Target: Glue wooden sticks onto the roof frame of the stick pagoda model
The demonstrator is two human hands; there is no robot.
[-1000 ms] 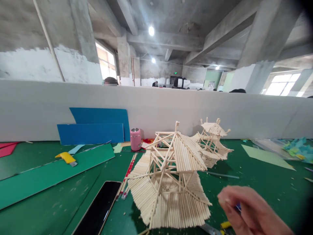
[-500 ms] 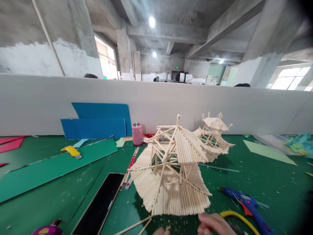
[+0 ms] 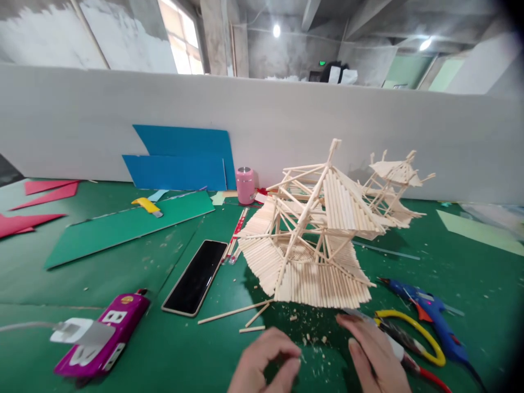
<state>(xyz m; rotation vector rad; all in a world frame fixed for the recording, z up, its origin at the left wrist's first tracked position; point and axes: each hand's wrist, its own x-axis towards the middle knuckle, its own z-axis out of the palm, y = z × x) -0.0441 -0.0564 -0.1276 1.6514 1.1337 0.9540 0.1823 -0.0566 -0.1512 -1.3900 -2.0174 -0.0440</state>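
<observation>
A two-tiered pavilion model of thin wooden sticks [image 3: 311, 240] stands on the green mat [image 3: 172, 355], with loose sticks [image 3: 235, 314] and wood crumbs before it. My left hand [image 3: 266, 365] is at the bottom edge, fingers curled with thumb against fingertips; whether they hold anything is hidden. My right hand [image 3: 374, 352] lies beside it with fingers stretched over yellow-and-red-handled scissors [image 3: 413, 341], whose blade tip pokes out under the fingertips. Both hands are just short of the model's front edge.
A blue glue gun [image 3: 429, 316] lies right of the scissors. A black phone [image 3: 195, 277], a magenta power strip [image 3: 108, 341], a yellow cutter [image 3: 146, 206], a pink cup [image 3: 245, 185], blue boards [image 3: 180, 158] and a smaller stick model [image 3: 393, 188] surround the pavilion.
The view has tilted down and closer to the mat. My right hand dropped from the blue tool to the scissors, my left hand came into view, and the glue gun lies on the mat.
</observation>
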